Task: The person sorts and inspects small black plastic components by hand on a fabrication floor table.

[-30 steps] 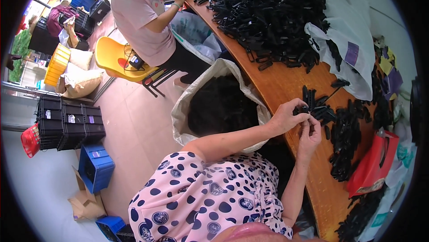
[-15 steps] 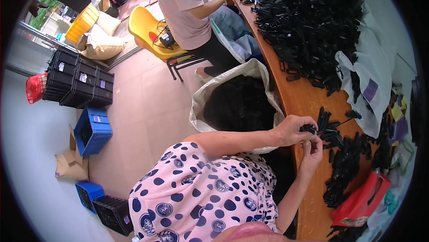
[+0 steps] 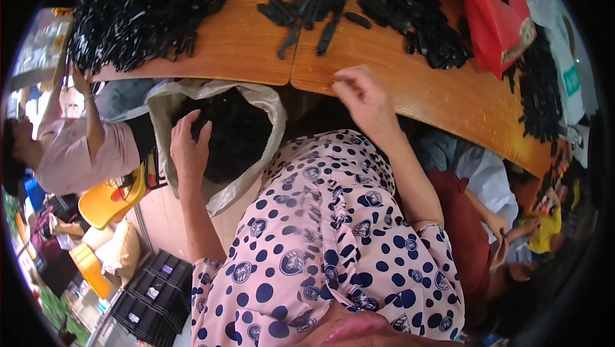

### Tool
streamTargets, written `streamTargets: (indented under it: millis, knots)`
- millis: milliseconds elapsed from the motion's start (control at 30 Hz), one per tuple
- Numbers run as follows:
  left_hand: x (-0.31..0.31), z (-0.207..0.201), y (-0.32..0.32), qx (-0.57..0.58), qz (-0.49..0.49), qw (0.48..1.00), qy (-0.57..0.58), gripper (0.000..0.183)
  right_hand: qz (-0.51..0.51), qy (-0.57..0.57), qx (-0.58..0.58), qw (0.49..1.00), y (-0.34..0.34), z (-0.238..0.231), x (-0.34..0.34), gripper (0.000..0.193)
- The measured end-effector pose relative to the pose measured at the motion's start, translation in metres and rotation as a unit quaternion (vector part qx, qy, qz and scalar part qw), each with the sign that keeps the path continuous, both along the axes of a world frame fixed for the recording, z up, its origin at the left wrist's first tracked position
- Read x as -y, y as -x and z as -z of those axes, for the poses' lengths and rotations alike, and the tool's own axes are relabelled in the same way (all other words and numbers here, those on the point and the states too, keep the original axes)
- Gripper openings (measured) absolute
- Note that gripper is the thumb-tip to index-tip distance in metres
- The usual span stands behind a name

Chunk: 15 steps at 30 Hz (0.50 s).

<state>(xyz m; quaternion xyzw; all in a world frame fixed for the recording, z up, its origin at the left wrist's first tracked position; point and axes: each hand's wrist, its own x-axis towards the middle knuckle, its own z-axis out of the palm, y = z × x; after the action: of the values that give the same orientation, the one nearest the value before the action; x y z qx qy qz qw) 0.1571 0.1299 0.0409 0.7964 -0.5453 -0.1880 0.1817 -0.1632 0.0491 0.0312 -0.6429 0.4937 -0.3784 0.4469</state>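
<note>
My left hand [image 3: 189, 147] hangs over the mouth of a white woven sack [image 3: 272, 113] at the table's near edge. Its thumb and fingers are apart, with nothing between them. Inside the sack lies a mass of small black pieces [image 3: 227, 132]. My right hand [image 3: 368, 100] is at the table edge, fingers curled in; whatever they may hold is hidden. Beyond it, a loose cluster of slim black plastic pieces [image 3: 314, 6] rests on the wooden table [image 3: 397, 75]. A denser pile of similar black pieces [image 3: 410, 11] sits to its right.
A large black heap [image 3: 147, 14] covers the table's far left. On the right stand a red bag [image 3: 496, 17] and more black pieces [image 3: 538, 100]. A co-worker in pink [image 3: 90, 152] is at the left; other people are at the right. A yellow chair [image 3: 109, 200] stands behind the left co-worker.
The view has swung to the right. My hands, earlier together at a black piece over the table, are now apart: the left over the sack, the right by the table edge.
</note>
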Motion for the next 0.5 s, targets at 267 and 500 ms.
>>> streamTargets:
  millis: [267,500]
  knots:
    - [0.078,0.006,0.107,-0.039,0.236,0.955,0.176,0.012,0.128,0.250,-0.266,0.922,0.056,0.013,0.059,0.014]
    - [0.134,0.013,0.172,0.058,0.283,0.949,0.126,0.018,0.085,0.332,-0.467,0.815,0.033,0.041,0.104,0.014]
